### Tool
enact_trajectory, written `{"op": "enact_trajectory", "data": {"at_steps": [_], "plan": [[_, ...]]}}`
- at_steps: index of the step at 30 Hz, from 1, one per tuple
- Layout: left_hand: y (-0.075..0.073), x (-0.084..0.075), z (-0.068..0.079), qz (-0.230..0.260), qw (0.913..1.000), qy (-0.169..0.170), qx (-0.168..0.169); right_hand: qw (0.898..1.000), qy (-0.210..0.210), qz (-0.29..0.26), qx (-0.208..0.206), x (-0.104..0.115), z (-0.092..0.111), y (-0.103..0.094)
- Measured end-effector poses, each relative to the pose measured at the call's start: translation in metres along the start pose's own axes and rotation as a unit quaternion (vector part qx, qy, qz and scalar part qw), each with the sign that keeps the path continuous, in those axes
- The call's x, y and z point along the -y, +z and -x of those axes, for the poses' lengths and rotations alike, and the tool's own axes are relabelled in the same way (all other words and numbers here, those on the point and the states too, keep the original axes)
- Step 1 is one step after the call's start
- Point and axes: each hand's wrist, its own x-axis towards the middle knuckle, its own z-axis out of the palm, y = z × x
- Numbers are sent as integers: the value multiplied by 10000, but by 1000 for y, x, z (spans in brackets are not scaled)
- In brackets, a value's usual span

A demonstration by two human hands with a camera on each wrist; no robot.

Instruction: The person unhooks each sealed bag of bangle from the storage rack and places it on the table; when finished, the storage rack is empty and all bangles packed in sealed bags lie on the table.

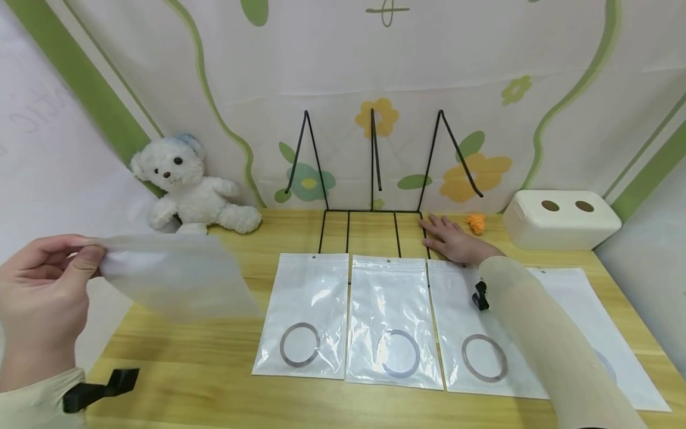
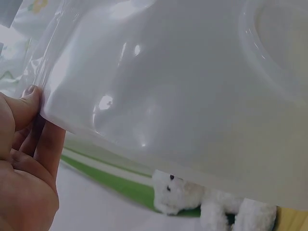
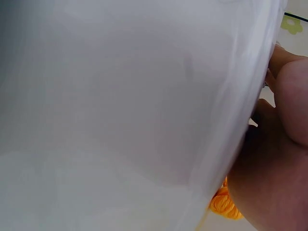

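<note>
My left hand (image 1: pixel 48 286) pinches a translucent white zip bag (image 1: pixel 171 274) by its edge, between thumb and fingers, held up at the left. A pale bangle (image 2: pixel 250 43) shows inside that bag in the left wrist view. My right hand (image 1: pixel 455 243) reaches forward with fingers spread, at the right side of a black wire rack (image 1: pixel 372 211). Its palm lies just over the top of a white zip bag (image 1: pixel 450 310) with a brownish bangle (image 1: pixel 464 357). This bag stands in a row of several, partly hidden by my forearm. A whitish bag surface (image 3: pixel 120 106) fills the right wrist view.
The rack's prongs (image 1: pixel 306 119) rise before a flowered backdrop (image 1: pixel 321 47). A white teddy bear (image 1: pixel 195 199) sits at the back left. Beside my right hand lies an orange yarn bundle (image 1: pixel 475 224); a white box (image 1: pixel 563 229) with two holes stands farther right on the wooden table (image 1: pixel 182 381).
</note>
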Motion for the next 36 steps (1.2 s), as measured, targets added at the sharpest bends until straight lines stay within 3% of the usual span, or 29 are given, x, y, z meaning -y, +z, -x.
{"op": "enact_trajectory", "data": {"at_steps": [2,5,8,10,12,16,19,25,32,36], "plan": [[-11,2,0,-791,9968,-7,-141,9999,-118,-84,-16,-6,-1,1],[-24,6,0,-1817,9829,153,-255,9997,-184,-172,18,-1,3,-1],[-36,11,0,-2208,9748,289,-143,9998,-112,-124,48,4,4,-2],[-40,12,0,-2417,9702,136,-84,10000,-24,-52,73,9,5,-4],[-41,13,-1,-2681,9631,-226,-26,10000,54,43,62,10,5,-4],[-37,15,-7,-2731,9544,-1209,6,9996,166,221,43,11,4,-4],[-34,18,-12,-2751,9479,-1597,168,9994,210,266,57,13,4,-3],[-30,38,-20,-2596,9478,-1585,956,9994,220,262,69,14,3,-3],[-18,66,-31,-1793,9548,-1755,1594,10000,24,-51,25,10,3,-3],[-11,83,-31,-2162,9397,-1778,1964,9998,-54,-175,-15,2,2,-1]]}}
